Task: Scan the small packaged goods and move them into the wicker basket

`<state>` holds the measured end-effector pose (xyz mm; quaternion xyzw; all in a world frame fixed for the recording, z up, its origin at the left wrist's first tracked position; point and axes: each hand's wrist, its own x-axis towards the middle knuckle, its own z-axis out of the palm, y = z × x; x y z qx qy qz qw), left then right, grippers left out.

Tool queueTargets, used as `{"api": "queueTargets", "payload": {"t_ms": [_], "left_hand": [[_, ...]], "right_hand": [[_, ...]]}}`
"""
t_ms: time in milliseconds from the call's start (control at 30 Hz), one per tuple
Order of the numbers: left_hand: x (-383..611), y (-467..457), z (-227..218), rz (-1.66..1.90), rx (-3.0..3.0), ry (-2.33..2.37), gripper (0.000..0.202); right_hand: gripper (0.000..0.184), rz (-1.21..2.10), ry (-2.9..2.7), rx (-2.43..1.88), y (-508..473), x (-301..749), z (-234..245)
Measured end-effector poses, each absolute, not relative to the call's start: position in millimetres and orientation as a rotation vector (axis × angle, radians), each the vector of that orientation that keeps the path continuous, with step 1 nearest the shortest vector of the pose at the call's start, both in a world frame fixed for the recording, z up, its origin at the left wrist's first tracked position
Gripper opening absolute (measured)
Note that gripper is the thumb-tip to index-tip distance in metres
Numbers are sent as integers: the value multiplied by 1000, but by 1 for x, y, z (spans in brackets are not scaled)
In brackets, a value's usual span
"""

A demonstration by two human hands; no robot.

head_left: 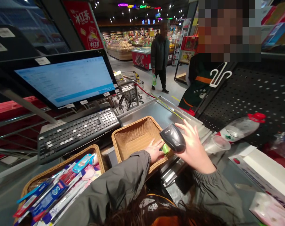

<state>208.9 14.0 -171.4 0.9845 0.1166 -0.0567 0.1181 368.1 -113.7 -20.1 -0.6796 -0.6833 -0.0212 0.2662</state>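
My right hand (194,147) is wrapped round a black barcode scanner (172,138), its head pointing left over the right end of a wicker basket (123,150). Some of that hand's fingers stick up behind the scanner. Inside the basket, at its right end, my left hand (154,151) has its fingers closed on a small bright green item (165,148), partly covered by the fingers and the scanner. A second wicker basket (100,157), at lower left, is full of toothbrush and toothpaste packs (58,190).
A keyboard (78,131) and a monitor (64,80) stand at left. On the right are a clear bottle with a red cap (238,128), a plastic cup (217,144) and an open white box (267,169). One person (196,84) stands beyond the metal counter (154,110), another (160,53) farther back.
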Motion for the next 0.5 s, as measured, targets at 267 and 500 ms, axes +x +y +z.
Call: {"api": "queueTargets", "payload": {"t_ms": [267,500], "left_hand": [[208,28,-177,-26,3030,345,23],[170,46,-179,-128,3040,404,23]], "right_hand": [[43,-46,-1848,-1824,-111,373,-21],[46,-46,-1863,-1789,-108,371,-23]]}}
